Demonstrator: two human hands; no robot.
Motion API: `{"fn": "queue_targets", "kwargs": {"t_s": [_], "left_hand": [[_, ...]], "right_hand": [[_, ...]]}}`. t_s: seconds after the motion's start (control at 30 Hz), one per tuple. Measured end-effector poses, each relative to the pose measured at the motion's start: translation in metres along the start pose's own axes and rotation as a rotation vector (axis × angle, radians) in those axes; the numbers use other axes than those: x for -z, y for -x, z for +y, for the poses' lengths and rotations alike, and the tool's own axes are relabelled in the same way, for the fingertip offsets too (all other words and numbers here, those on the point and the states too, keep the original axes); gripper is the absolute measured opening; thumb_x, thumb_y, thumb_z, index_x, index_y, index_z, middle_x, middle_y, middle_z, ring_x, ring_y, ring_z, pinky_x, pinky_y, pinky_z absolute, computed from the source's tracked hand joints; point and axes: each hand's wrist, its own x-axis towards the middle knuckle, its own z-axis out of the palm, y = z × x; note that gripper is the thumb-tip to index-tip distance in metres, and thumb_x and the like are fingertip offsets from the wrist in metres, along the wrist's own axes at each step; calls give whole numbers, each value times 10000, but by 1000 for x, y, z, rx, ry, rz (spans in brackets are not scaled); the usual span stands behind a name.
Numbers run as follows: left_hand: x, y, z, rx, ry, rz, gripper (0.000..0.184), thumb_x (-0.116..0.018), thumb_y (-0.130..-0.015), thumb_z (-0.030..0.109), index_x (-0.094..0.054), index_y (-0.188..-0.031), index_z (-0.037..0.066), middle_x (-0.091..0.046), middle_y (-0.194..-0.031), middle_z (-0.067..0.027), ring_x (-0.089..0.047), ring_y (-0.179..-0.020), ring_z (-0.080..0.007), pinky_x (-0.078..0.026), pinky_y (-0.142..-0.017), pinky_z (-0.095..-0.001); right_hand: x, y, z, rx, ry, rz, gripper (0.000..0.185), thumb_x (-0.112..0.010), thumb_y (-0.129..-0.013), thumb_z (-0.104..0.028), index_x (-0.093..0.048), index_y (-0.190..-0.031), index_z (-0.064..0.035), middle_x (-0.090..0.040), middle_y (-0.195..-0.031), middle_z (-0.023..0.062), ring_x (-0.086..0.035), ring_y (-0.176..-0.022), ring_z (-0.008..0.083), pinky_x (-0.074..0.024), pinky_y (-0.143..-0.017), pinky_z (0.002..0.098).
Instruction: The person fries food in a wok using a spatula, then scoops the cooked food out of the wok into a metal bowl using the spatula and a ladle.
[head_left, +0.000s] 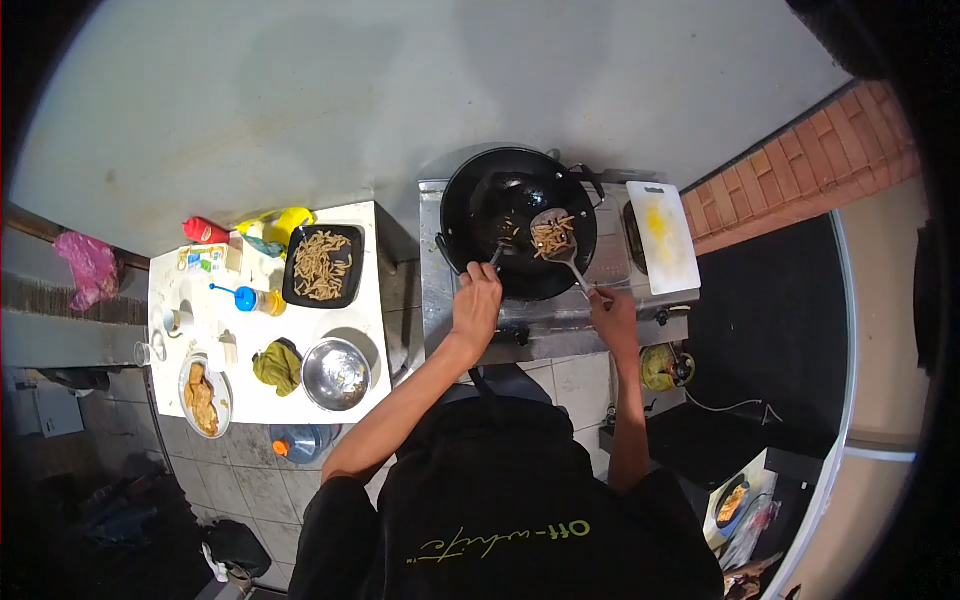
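Observation:
A large black wok (470,190) sits on the metal stove, with oil and a few loose food bits inside. My right hand (614,318) is closed around the handle of a metal spatula (570,262). Its head is over the right part of the wok and carries a pile of browned food strips (552,236). At the wok's near rim, my left hand (477,298) is closed on a thin dark-handled utensil (497,256) that reaches into the wok. What its tip looks like is too small to tell.
Right of the wok lies a white cutting board (662,250) with yellow stains. On the white table (290,385) at left are a black tray (350,290) of similar strips, a metal bowl (336,373), a green cloth (278,367), a blue-topped bottle (247,298) and a plate of food (222,418).

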Motion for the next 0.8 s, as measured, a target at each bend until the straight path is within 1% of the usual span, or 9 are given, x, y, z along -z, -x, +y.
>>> {"fn": "queue_targets", "kwargs": {"t_s": [0.07,0.17,0.27,0.3,0.43,0.47,0.53,0.67,0.8], "left_hand": [[-1,0,3,16,9,-8,282,-656,-737,-30,-538,-993,-42,-546,-948,-159,-637,-859,-260,-574,-630,-283],[4,6,-3,39,187,17,179,-583,-867,16,-502,-1019,-35,-544,-960,-203,-635,-884,-358,-579,-665,-402],[44,24,-16,24,341,103,117,-542,-906,21,-521,-1003,-42,-553,-927,-198,-635,-866,-352,-574,-708,-359],[58,34,-23,70,487,128,156,-476,-977,79,-545,-1026,-53,-578,-900,-235,-632,-863,-386,-548,-731,-419],[81,96,-60,279,898,294,264,-430,-1011,132,-601,-1071,-61,-609,-821,-266,-630,-751,-399,-472,-685,-465],[95,117,-69,463,903,129,280,-421,-1018,144,-626,-1051,-44,-577,-727,-224,-569,-609,-323,-438,-601,-411],[81,163,-92,666,932,183,298,-427,-1022,171,-661,-1010,-14,-440,-593,-82,-383,-560,-102,-322,-512,-308],[19,255,-144,920,901,357,324,-436,-1019,203,-669,-974,-18,-461,-614,-32,-411,-603,-91,-345,-540,-290],[-51,306,-186,1137,847,264,346,-441,-1012,230,-672,-962,-23,-480,-620,-34,-437,-600,-105,-368,-552,-291]], "right_hand": [[1,1,-2,-58,-23,-30,295,-643,-886,-210,-699,-1009,52,-637,-637,210,-612,-539,219,-432,-536,370],[-2,-5,10,-119,-13,-59,306,-644,-894,-220,-695,-1022,53,-660,-665,195,-622,-554,216,-441,-543,371],[-5,-17,32,-9,6,-48,338,-644,-905,-242,-686,-1045,62,-672,-670,165,-621,-554,207,-455,-545,374],[-4,-20,28,3,6,-71,338,-644,-905,-242,-686,-1045,62,-672,-670,165,-621,-554,207,-455,-545,374],[1,-24,16,-80,-7,-101,356,-640,-920,-266,-686,-1058,60,-647,-640,104,-577,-513,151,-439,-491,335],[1,-24,11,-86,-40,-122,358,-636,-925,-270,-685,-1064,57,-631,-626,86,-562,-501,128,-425,-469,316],[0,-19,-4,-142,-56,-114,350,-629,-935,-266,-681,-1081,48,-614,-613,65,-537,-491,93,-394,-441,283],[-1,-24,6,-118,-51,-107,365,-621,-947,-263,-654,-1128,52,-611,-609,49,-517,-472,81,-368,-421,260],[-1,-14,-29,-135,-97,-87,362,-622,-951,-290,-663,-1118,29,-559,-595,1,-451,-443,51,-314,-395,242]]}}
